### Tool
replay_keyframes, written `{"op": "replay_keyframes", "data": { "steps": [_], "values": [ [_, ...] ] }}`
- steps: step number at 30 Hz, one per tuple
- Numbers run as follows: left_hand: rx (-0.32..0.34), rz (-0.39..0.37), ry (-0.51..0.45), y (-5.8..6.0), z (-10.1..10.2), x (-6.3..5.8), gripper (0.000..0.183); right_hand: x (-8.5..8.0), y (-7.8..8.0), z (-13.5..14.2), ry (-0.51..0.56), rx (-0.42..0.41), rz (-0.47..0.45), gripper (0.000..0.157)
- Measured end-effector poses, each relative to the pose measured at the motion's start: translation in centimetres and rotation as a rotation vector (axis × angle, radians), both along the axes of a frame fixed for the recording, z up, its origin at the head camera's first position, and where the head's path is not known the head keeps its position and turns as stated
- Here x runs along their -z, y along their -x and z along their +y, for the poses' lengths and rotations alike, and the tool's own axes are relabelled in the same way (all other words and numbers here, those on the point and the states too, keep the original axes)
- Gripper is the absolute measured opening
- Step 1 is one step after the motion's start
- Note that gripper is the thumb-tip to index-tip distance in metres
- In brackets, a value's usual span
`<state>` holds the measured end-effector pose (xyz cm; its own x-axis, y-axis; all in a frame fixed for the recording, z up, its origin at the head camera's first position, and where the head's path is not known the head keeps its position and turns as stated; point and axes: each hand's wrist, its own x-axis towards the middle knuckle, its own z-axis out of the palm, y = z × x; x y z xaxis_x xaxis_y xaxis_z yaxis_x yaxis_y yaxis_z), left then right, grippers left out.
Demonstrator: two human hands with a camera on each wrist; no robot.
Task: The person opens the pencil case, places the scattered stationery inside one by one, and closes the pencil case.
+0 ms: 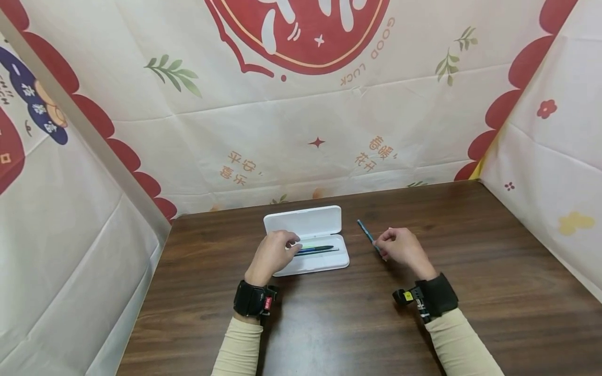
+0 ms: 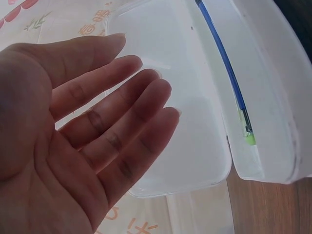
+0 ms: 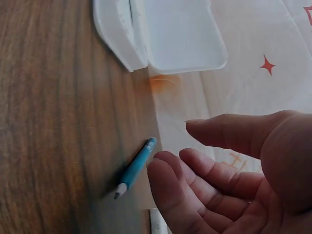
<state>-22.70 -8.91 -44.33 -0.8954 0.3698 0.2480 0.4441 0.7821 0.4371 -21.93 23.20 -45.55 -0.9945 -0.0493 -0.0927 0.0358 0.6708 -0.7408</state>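
Note:
A white pencil case (image 1: 336, 260) lies with its lid (image 1: 303, 223) up on the brown table. Inside it are a few slim pens (image 1: 316, 250), one of them blue (image 2: 224, 61) with a bright green end in the left wrist view. My left hand (image 1: 273, 254) hovers at the case's left side, its fingers loosely extended around nothing. To the right of the case a teal pencil (image 1: 366, 230) rests on the table, its pointed tip (image 3: 119, 190) plain in the right wrist view. Close beside it is my right hand (image 1: 400, 246), thumb and fingers apart with no object between them.
The wooden table (image 1: 338, 318) ends at the back against a printed cloth (image 1: 291, 130). Cloth panels also stand on the left (image 1: 70, 250) and right (image 1: 550, 156). A small pale object (image 3: 157, 222), its kind unclear, shows below in the right wrist view.

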Motion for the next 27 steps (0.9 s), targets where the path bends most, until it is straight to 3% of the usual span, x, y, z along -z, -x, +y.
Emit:
{"op": "replay_keyframes", "data": {
  "steps": [7,14,27],
  "values": [
    [-0.001,-0.014,-0.008,0.0,0.0,-0.1,0.019,0.8,0.4,-0.3,-0.007,0.044,-0.015,0.017],
    [-0.007,-0.024,-0.004,0.0,0.0,-0.1,0.018,1.6,0.6,-0.3,-0.088,0.084,0.006,0.017],
    [0.002,-0.033,0.004,0.0,0.1,-0.1,0.017,2.7,0.7,-1.0,-0.148,0.036,0.025,0.011]
  ]
}}
